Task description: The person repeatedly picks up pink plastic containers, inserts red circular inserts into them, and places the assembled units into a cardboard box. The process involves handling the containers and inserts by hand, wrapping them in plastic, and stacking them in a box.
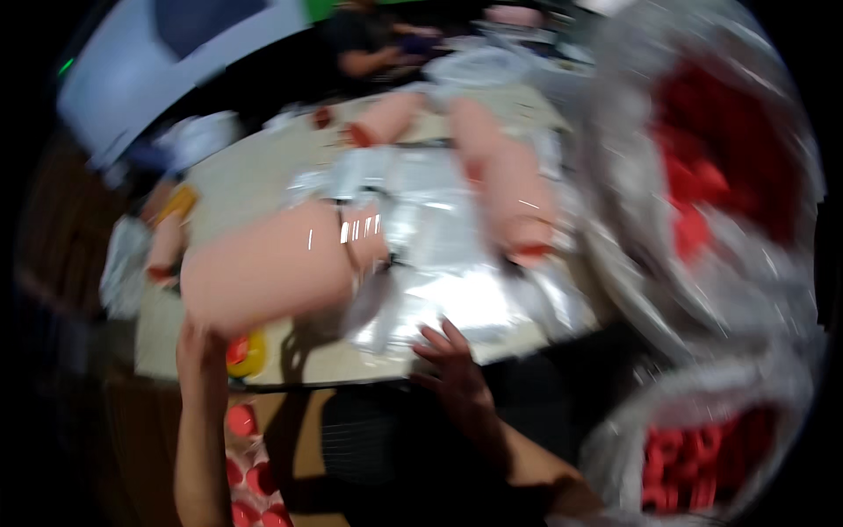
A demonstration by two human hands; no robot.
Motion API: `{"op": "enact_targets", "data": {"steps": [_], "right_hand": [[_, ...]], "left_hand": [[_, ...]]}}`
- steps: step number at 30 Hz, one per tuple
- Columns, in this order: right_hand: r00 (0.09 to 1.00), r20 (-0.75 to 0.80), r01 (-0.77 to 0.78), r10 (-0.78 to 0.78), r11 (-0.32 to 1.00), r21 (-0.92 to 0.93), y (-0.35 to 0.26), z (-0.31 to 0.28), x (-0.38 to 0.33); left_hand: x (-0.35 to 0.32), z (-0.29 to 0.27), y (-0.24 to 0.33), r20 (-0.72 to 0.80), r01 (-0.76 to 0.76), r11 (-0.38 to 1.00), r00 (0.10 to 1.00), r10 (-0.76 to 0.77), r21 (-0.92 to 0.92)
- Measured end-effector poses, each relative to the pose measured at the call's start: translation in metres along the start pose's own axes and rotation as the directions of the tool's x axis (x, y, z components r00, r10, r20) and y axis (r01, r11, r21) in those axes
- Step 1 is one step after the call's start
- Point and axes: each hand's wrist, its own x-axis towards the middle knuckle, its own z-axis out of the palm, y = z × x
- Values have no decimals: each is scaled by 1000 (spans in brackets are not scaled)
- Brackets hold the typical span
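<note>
My left hand [202, 338] grips a large pink bottle [268, 263] by its bottom end, with most of the fingers hidden behind it. The bottle is tilted on its side above the table, its narrower neck pointing right, and motion smears its outline. My right hand [452, 360] hovers empty by the table's near edge, fingers apart, close to a stack of flat clear plastic bags [439, 303]. Beyond those bags lies another large pink bottle [518, 193]; a further pink bottle [386, 119] with a red end rests at the back.
A big clear bag of red pieces [702, 176] bulges at the right, above a second bag of red parts [702, 457]. A yellow tape roll [253, 354] sits at the table's near edge. Below is a carton [158, 439] beside pink-and-red items. Another person [378, 53] sits across the table.
</note>
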Motion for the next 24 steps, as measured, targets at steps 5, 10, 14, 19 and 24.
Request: {"op": "enact_targets", "data": {"steps": [5,10,14,19,24], "right_hand": [[937,-135,-232,322,863,449,-51,-50,-38],[865,-391,154,-314,908,-389,-117,-208,-20],[740,-214,-97,-638,215,-972,-139,-311,65],[783,-169,-72,-599,182,-981,-76,-370,63],[925,-330,187,-189,982,-39,-98,-231,-37]], "left_hand": [[-156,84,-31,297,462,829,877,-377,-314],[-207,115,-71,309,585,675,811,-497,-450],[-231,112,-88,254,524,685,850,-462,-506],[-252,130,-88,113,494,559,808,-579,-666],[-254,110,-83,35,455,571,801,-597,-683]]}}
